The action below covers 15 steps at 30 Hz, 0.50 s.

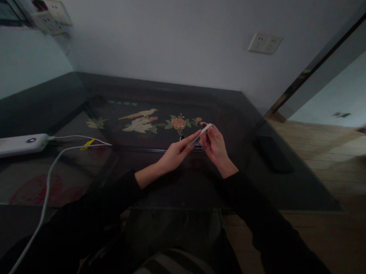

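A thin, flat, whitish object [205,129] is held tilted above the dark tabletop; I cannot make out its kind. My left hand [174,155] grips its lower left end, fingers pointing up and right along it. At its upper right end, my right hand [215,147] pinches it between thumb and curled fingers. Just behind and below the hands is a small dark item with shiny edges [198,147], partly hidden by them.
The glossy dark table [180,194] bears a bird-and-flower picture [140,124]. A white power strip [17,144] lies at left, its white cable [49,175] running over the front edge. A dark flat object [273,154] lies at right. Wall sockets [265,43] are behind.
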Available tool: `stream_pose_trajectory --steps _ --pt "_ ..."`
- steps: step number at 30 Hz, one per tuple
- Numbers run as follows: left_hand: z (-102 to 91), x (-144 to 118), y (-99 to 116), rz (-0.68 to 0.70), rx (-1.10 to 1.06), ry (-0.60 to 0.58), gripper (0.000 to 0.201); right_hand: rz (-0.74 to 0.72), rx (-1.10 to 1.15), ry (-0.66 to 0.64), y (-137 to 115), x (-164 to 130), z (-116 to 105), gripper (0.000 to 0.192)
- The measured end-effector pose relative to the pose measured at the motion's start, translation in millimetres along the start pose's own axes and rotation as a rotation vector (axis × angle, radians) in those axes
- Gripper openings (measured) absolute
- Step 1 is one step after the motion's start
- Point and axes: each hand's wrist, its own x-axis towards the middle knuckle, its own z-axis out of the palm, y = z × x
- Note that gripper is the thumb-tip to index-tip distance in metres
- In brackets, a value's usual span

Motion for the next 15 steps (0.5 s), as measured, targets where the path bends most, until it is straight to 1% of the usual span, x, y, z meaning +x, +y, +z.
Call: stream_pose_trajectory --steps 11,15 --pt "-7.7 5.5 -9.5 -0.038 0.02 0.088 0.056 0.028 -0.01 -0.009 0.2 -1.6 1.7 0.043" --pt "-7.8 5.4 -12.3 -0.049 0.032 0.098 0.056 0.028 0.005 -0.031 1.2 -1.4 0.9 0.04"
